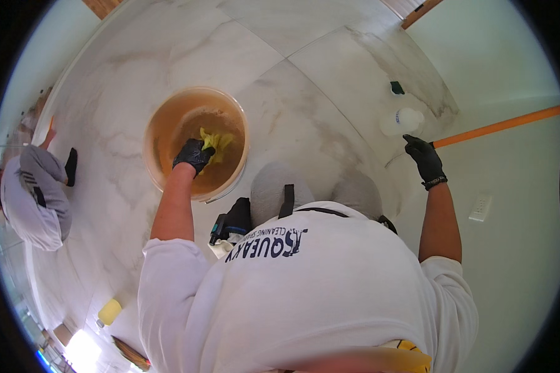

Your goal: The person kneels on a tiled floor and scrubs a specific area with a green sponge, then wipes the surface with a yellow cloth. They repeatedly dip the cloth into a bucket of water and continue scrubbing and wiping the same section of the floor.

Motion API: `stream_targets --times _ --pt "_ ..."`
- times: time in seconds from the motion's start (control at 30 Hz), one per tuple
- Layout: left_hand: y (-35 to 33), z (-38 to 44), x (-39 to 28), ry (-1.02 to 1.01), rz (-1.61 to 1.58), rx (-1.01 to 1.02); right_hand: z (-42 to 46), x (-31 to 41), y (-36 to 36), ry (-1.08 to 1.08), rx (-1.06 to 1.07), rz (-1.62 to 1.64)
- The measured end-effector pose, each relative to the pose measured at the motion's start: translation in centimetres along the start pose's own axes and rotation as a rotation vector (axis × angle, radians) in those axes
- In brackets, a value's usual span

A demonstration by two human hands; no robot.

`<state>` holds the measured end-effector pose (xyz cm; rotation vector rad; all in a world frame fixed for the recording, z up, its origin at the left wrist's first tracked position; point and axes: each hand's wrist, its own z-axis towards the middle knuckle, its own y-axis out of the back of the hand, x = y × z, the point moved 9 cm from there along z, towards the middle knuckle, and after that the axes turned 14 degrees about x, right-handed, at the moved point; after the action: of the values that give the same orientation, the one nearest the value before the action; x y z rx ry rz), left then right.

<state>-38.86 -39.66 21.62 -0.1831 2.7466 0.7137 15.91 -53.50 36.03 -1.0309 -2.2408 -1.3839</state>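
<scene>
My left hand [193, 156], in a black glove, is inside a peach plastic bucket [161, 112] of cloudy brownish water. It grips a wet yellow cloth [219, 142] at the water's surface. Out to the right, my right hand [424, 161], also black-gloved, is closed around the dark end of an orange pole [499, 126]. The pole slants away to the right edge of view, and a thin line shows past my fingers. Just beyond that hand stands a translucent white plastic bottle [408, 122], with a small dark green pad [396, 87] behind it.
Marbled floor tiles [280, 98] surround me, with a pale wall bearing an outlet plate [479, 207] at right. A co-worker [37, 196] crouches at far left. A yellow bottle [109, 312] and a broom head [129, 353] lie lower left. A black device [219, 229] is beside my thigh.
</scene>
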Motion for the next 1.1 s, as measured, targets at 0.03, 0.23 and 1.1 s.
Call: stream_targets --times 0.03,0.23,1.1 --pt "-0.1 1.3 0.0 0.005 0.054 0.006 0.0 0.1 0.1 -0.027 -0.002 -0.072" --pt "0.7 4.7 0.2 0.261 0.083 -0.142 -1.0 -2.0 -0.5 -0.12 0.003 -0.031" --pt "1.6 1.4 -9.3 -0.262 -0.251 -0.506 3.1 -6.0 -4.1 0.038 0.083 0.029"
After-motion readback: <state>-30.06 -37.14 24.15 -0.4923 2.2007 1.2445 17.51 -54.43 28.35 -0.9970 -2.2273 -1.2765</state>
